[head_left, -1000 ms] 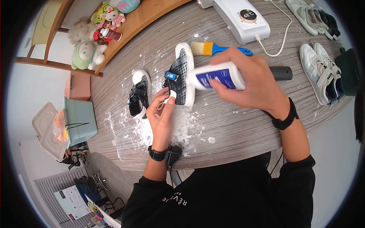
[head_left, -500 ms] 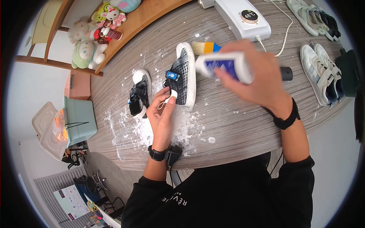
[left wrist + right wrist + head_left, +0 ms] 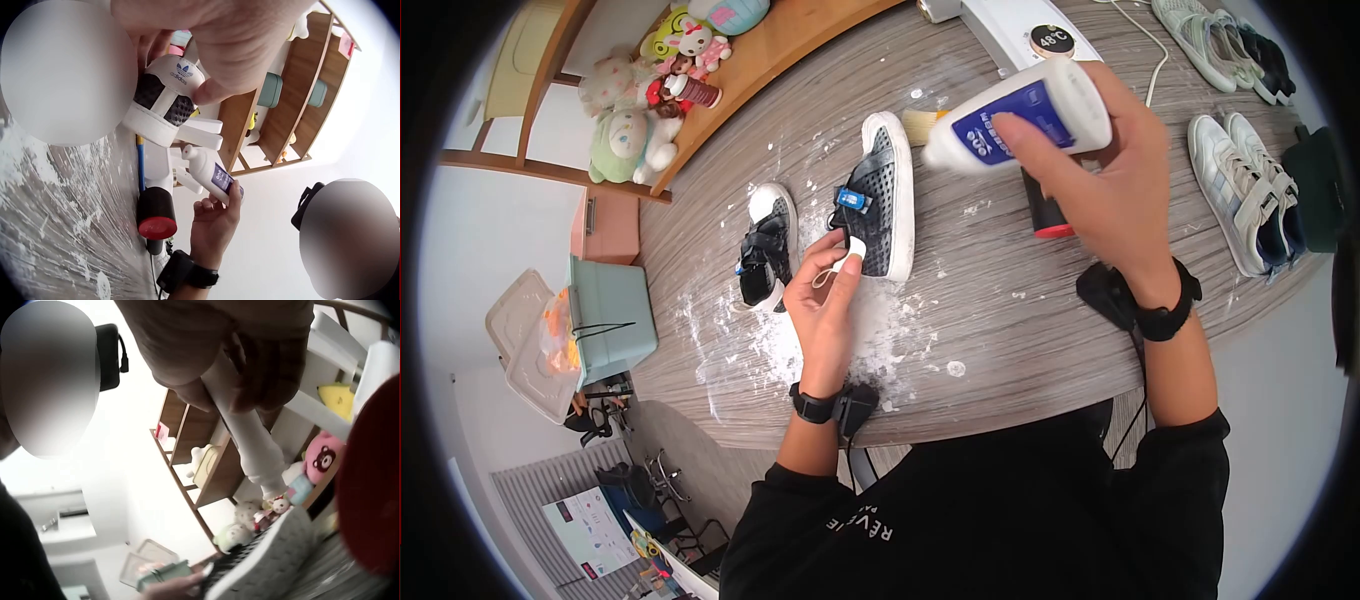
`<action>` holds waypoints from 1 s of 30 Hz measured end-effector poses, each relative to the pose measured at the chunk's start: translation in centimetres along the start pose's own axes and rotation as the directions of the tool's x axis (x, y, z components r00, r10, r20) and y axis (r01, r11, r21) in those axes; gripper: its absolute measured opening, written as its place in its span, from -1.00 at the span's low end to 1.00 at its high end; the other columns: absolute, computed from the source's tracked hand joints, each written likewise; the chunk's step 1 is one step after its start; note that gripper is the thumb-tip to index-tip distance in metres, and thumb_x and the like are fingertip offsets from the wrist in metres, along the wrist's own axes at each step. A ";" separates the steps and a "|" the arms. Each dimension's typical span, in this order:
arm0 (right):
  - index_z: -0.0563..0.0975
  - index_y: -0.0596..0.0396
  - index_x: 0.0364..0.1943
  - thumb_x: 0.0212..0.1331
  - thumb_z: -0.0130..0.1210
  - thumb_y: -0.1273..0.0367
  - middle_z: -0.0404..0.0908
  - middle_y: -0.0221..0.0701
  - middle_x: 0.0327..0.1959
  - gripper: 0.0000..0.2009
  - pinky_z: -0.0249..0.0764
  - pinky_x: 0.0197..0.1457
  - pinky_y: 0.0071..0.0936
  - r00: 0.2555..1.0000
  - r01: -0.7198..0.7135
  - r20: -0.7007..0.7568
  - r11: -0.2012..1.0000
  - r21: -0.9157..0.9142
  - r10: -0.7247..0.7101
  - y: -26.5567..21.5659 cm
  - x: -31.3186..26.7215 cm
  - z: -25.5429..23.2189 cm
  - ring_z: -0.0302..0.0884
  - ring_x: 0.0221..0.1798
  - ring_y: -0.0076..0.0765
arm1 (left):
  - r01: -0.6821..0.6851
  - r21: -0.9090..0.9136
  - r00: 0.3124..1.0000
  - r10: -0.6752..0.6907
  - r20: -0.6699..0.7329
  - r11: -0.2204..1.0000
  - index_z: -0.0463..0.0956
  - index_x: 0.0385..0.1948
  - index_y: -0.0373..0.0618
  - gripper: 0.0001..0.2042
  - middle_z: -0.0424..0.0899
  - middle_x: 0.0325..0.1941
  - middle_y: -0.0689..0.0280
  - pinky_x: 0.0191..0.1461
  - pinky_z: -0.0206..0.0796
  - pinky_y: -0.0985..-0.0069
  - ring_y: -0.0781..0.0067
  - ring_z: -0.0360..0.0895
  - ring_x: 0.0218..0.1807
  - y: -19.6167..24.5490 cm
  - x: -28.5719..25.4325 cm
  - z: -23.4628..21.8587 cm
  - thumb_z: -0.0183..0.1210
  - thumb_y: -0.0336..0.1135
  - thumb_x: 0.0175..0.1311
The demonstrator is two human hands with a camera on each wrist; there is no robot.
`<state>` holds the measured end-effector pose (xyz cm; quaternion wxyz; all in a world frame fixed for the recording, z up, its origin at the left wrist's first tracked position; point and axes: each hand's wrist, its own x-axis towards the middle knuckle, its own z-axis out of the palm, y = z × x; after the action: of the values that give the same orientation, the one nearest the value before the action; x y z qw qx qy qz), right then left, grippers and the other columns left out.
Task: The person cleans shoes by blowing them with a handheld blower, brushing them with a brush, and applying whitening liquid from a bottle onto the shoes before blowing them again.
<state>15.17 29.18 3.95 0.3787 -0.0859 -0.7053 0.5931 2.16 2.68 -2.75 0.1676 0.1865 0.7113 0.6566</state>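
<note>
The left hand (image 3: 826, 305) pinches the white heel of a black perforated shoe (image 3: 882, 200), which is on its side with its white sole facing right. In the left wrist view the thumb presses near the heel (image 3: 178, 72). Held in the right hand (image 3: 1122, 185) is a white bottle with a purple label (image 3: 1022, 118), its nozzle pointing left, apart from the sole. The right wrist view shows the bottle (image 3: 257, 447) above the shoe (image 3: 262, 562). A second black shoe (image 3: 768, 247) stands to the left, with white powder around it.
Behind the bottle are a brush (image 3: 920, 126), a dark cylinder with a red end (image 3: 1048, 212) and a white device (image 3: 1025, 30) with a display. White shoes (image 3: 1235, 195) stand at the right. A wooden shelf (image 3: 785, 50) with plush toys curves along the back left.
The right hand and bottle have moved right and up, away from the shoe's sole. The dark cylinder's red end has come into view. The left hand and shoe have hardly moved.
</note>
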 end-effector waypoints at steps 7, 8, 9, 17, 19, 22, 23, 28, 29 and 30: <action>0.61 0.24 -0.05 0.14 0.44 0.41 0.74 -0.35 -0.28 -0.67 0.61 -0.27 -0.62 0.993 0.099 -0.046 0.986 -0.133 -0.106 1.2 0.2 0.0 0.69 -0.29 -0.59 | -0.167 -0.079 0.986 0.167 -0.012 0.983 0.64 -0.13 -0.19 -0.80 0.51 0.34 0.06 0.41 0.27 0.32 0.31 0.49 0.31 0.1 0.0 0.1 0.28 -0.63 0.25; 0.58 0.25 0.02 0.18 0.41 0.43 0.72 -0.34 -0.25 -0.64 0.58 -0.33 -0.65 0.993 0.112 -0.004 0.979 -0.172 -0.114 1.2 0.2 -0.1 0.67 -0.32 -0.59 | -0.286 -0.015 0.958 0.287 0.009 0.958 0.64 -0.14 -0.19 -0.79 0.50 0.35 0.06 0.44 0.23 0.27 0.26 0.46 0.35 -0.2 0.2 -0.2 0.27 -0.65 0.23; 0.58 0.25 0.02 0.18 0.41 0.43 0.72 -0.34 -0.25 -0.64 0.58 -0.33 -0.65 0.993 0.113 -0.002 0.979 -0.171 -0.115 1.0 0.1 0.0 0.67 -0.32 -0.59 | -0.401 0.047 0.916 0.400 0.038 0.915 0.64 -0.14 -0.20 -0.78 0.50 0.36 0.05 0.47 0.19 0.22 0.22 0.43 0.39 -0.4 0.4 -0.4 0.25 -0.67 0.21; 0.58 0.13 0.02 0.16 0.38 0.42 0.73 -0.33 -0.21 -0.65 0.62 -0.19 -0.55 0.999 0.050 0.026 0.960 -0.276 -0.045 0.2 -0.4 0.4 0.71 -0.22 -0.48 | -0.229 0.029 0.966 0.230 -0.117 0.973 0.34 0.37 -0.27 -0.45 0.43 0.38 0.21 0.40 0.18 0.45 0.45 0.39 0.31 0.2 0.4 0.9 0.25 -0.55 0.32; 0.58 0.12 0.01 0.16 0.38 0.42 0.73 -0.33 -0.21 -0.66 0.62 -0.19 -0.56 0.997 0.080 0.025 0.951 -0.298 -0.076 0.3 -0.3 0.4 0.71 -0.22 -0.48 | -0.219 0.025 0.968 0.221 -0.122 0.975 0.35 0.36 -0.31 -0.46 0.48 0.31 0.25 0.32 0.21 0.55 0.54 0.42 0.19 -0.3 0.5 0.4 0.25 -0.54 0.35; 0.58 0.11 0.00 0.15 0.37 0.42 0.73 -0.33 -0.21 -0.67 0.61 -0.20 -0.58 0.998 0.063 0.016 0.951 -0.303 -0.061 -0.2 -0.3 0.3 0.71 -0.23 -0.50 | -0.204 0.023 0.978 0.205 -0.044 0.979 0.45 0.26 -0.25 -0.51 0.51 0.29 0.17 0.16 0.37 0.54 0.49 0.48 0.24 -0.6 0.8 -0.2 0.33 -0.56 0.28; 0.58 0.11 0.00 0.15 0.36 0.43 0.73 -0.33 -0.22 -0.67 0.60 -0.20 -0.58 1.000 0.020 0.014 0.959 -0.284 -0.017 -0.4 -0.3 0.2 0.71 -0.24 -0.52 | -0.203 0.023 0.978 0.204 -0.042 0.979 0.45 0.26 -0.25 -0.51 0.51 0.29 0.17 0.16 0.37 0.54 0.49 0.48 0.24 -0.4 0.7 -0.2 0.33 -0.56 0.28; 0.58 0.10 -0.03 0.14 0.34 0.44 0.71 -0.38 -0.25 -0.69 0.57 -0.24 -0.60 0.988 0.151 0.010 0.951 -0.271 -0.154 0.5 -0.5 0.3 0.67 -0.27 -0.60 | -0.254 0.058 0.966 0.250 0.064 0.966 0.42 0.08 -0.20 -0.51 0.47 0.35 0.09 0.46 0.26 0.31 0.29 0.46 0.33 0.9 0.0 0.7 0.14 -0.81 0.08; 0.58 0.10 -0.04 0.13 0.34 0.44 0.70 -0.41 -0.27 -0.70 0.56 -0.24 -0.61 0.991 0.133 0.019 0.963 -0.234 -0.132 0.4 -0.6 0.3 0.66 -0.28 -0.62 | -0.198 0.087 0.979 0.193 0.063 0.976 0.40 0.03 -0.17 -0.52 0.46 0.35 0.08 0.49 0.24 0.28 0.27 0.45 0.34 1.3 -0.3 1.0 0.08 -0.84 0.05; 0.58 0.10 -0.04 0.13 0.34 0.44 0.70 -0.41 -0.27 -0.70 0.56 -0.24 -0.61 0.991 0.134 0.020 0.963 -0.234 -0.133 0.2 -0.7 0.4 0.66 -0.28 -0.62 | -0.199 0.087 0.979 0.194 0.062 0.976 0.40 0.03 -0.17 -0.52 0.46 0.35 0.08 0.49 0.24 0.28 0.27 0.45 0.34 1.2 -0.3 1.2 0.08 -0.84 0.05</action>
<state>15.37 28.54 3.45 0.4037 -0.0812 -0.7753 0.4789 3.01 3.65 -1.65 0.1117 0.2809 0.7146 0.6309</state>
